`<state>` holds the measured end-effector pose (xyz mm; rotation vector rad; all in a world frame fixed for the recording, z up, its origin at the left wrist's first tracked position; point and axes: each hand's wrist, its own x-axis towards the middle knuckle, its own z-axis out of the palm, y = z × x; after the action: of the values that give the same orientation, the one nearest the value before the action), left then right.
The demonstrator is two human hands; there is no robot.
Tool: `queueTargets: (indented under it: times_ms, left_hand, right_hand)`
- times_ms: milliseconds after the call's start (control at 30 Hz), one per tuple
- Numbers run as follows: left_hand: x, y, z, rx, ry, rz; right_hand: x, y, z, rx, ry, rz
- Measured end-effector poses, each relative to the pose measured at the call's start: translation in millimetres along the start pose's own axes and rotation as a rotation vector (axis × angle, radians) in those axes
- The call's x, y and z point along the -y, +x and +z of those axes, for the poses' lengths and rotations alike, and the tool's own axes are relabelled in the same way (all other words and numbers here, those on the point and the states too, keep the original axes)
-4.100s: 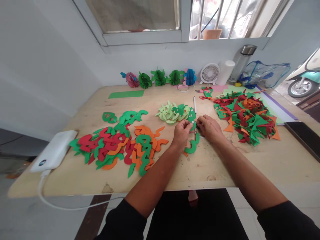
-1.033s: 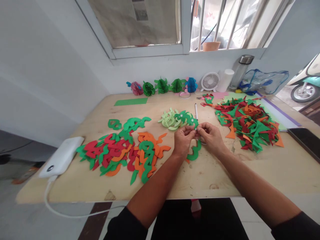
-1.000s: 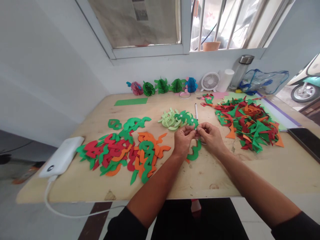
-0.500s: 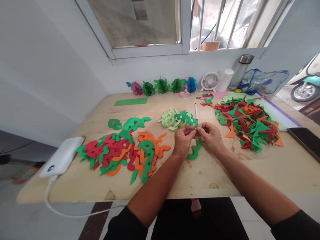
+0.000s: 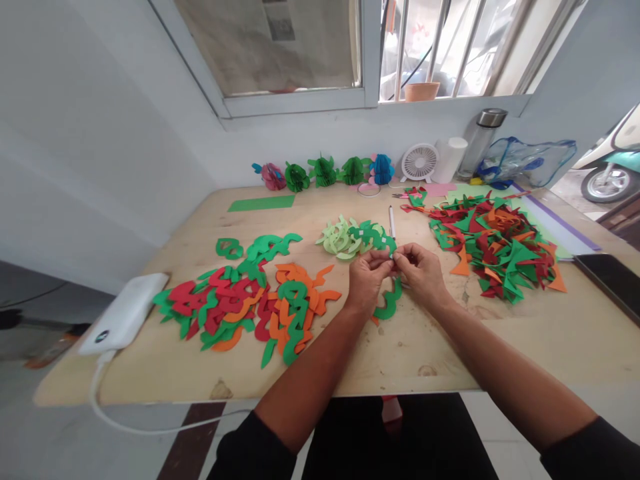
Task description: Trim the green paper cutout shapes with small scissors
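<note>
My left hand is closed in a pinch on a wavy green paper strip, which bears small white squares. Fingertip to fingertip with it, my right hand pinches at the strip's near end. A tiny white bit shows between the fingertips; what it is I cannot make out. Below the hands lies another curved green paper piece, partly covered by my left hand. Pale green paper cutouts are heaped just beyond the left hand. A white pen lies behind the fingers.
Red, green and orange wavy cutouts spread at left, near a white power bank with a cable. Paper scraps pile at right, beside a phone. Folded paper figures, a small fan and a bottle line the wall.
</note>
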<state>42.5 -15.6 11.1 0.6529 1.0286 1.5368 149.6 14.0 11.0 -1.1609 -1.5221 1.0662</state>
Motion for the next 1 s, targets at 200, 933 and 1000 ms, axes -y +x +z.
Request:
queueTargets:
  times_ms: [200,933,1000]
  left_hand:
    - [0.6,0.4,-0.2,0.007,-0.018,0.0]
    - [1.0,3.0,-1.2,-0.016,-0.01,-0.038]
    - [0.5,2.8,-1.0,-0.019,-0.004,-0.04]
  right_hand:
    - [0.6,-0.4,0.3,-0.014,-0.021,-0.017]
    - [1.8,-0.9,0.4,-0.011,-0.037,-0.017]
    - [2.7,-1.1,0.4,-0.012,-0.047,-0.024]
